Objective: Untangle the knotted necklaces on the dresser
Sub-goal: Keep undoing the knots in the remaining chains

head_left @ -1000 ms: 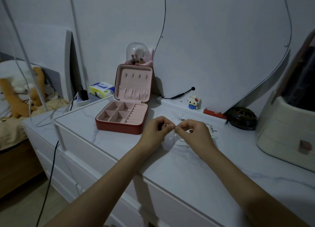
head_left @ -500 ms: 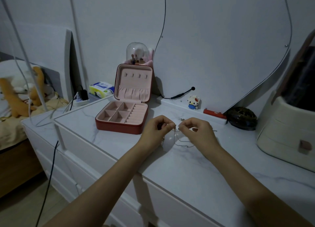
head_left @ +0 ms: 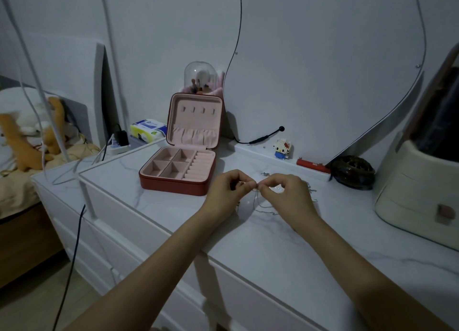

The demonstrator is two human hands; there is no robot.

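Observation:
Thin silver necklace chains (head_left: pixel 263 204) hang in a tangle between my two hands, just above the white marble dresser top (head_left: pixel 273 243). My left hand (head_left: pixel 229 190) pinches the chains at its fingertips. My right hand (head_left: pixel 285 194) pinches them right beside it, fingertips almost touching the left ones. More chain (head_left: pixel 310 189) trails on the dresser behind my right hand, partly hidden by it. The knot itself is too small to make out.
An open red jewellery box (head_left: pixel 181 174) with pink lining stands left of my hands. A small toy figure (head_left: pixel 282 149), a red bar (head_left: pixel 313 166) and a dark round dish (head_left: pixel 352 173) sit at the back. A cream organiser (head_left: pixel 417 196) stands at the right.
My hands have drawn closer together, fingertips now nearly meeting. The hanging chain loops have shifted slightly with them.

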